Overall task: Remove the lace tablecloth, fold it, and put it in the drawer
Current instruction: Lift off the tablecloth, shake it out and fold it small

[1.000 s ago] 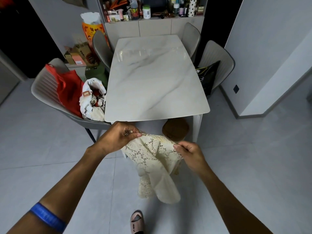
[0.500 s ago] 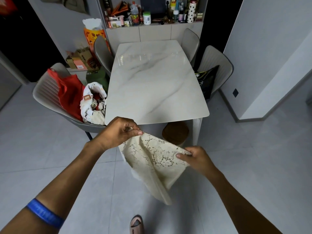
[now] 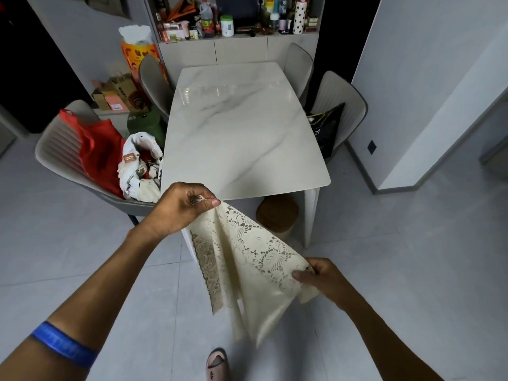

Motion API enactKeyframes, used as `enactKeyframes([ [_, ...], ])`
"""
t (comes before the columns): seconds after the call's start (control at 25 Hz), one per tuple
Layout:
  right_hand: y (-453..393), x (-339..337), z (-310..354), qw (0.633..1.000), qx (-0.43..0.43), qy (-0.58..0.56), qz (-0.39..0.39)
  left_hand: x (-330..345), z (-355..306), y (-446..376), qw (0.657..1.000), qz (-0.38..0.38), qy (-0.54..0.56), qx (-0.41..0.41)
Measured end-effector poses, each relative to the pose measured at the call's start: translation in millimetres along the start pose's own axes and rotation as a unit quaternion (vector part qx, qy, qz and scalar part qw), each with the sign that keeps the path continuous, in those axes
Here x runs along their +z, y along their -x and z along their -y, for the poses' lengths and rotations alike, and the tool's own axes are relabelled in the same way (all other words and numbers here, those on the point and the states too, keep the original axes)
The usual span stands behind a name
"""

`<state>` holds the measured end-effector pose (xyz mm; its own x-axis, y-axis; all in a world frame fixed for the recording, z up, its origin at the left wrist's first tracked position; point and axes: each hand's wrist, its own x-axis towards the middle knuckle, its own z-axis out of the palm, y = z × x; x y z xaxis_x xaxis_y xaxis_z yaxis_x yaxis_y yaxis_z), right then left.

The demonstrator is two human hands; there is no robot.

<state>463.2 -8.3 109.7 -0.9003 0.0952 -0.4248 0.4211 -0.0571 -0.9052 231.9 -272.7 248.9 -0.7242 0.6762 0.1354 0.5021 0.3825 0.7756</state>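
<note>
The cream lace tablecloth (image 3: 247, 265) hangs in the air in front of the bare marble table (image 3: 247, 127), partly folded, its loose end dangling toward the floor. My left hand (image 3: 181, 207) pinches an upper corner just below the table's near edge. My right hand (image 3: 319, 276) grips another corner, lower and to the right, so the cloth stretches slanting between the two hands. No drawer can be made out as open; cabinet fronts (image 3: 242, 52) stand behind the table.
Grey chairs surround the table: the left one (image 3: 55, 149) holds a red bag (image 3: 99, 149) and a white bag (image 3: 140, 166), a right one a black bag (image 3: 327, 130). A brown stool (image 3: 277, 213) sits under the table. My slippered foot (image 3: 217, 364) is below.
My right hand has moved down and to the right, pulling the cloth out into a slanted stretch. My left hand has stayed near the table edge. The camera view has shifted closer.
</note>
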Motion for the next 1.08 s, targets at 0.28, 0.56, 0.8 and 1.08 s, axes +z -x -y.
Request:
enactKeyframes([
  [0.28,3.1,6.4,-15.0,0.991,0.006,0.135,0.025,1.3,-6.2,-11.8,0.996,-0.044,0.05,-0.055],
  [0.56,-13.2,40.5,-39.5,0.927,-0.048,0.302,-0.216,-39.5,-65.0,-34.0,0.99,-0.109,0.045,0.081],
  [0.8,-21.2,73.5,1.1,0.939,-0.125,0.04,-0.318,-70.8,-75.5,-51.5,0.974,-0.206,0.033,0.086],
  [1.08,-21.1,62.3,33.4,0.882,-0.174,0.169,-0.405,-104.4,-77.0,-71.4,0.964,-0.255,0.03,0.065],
])
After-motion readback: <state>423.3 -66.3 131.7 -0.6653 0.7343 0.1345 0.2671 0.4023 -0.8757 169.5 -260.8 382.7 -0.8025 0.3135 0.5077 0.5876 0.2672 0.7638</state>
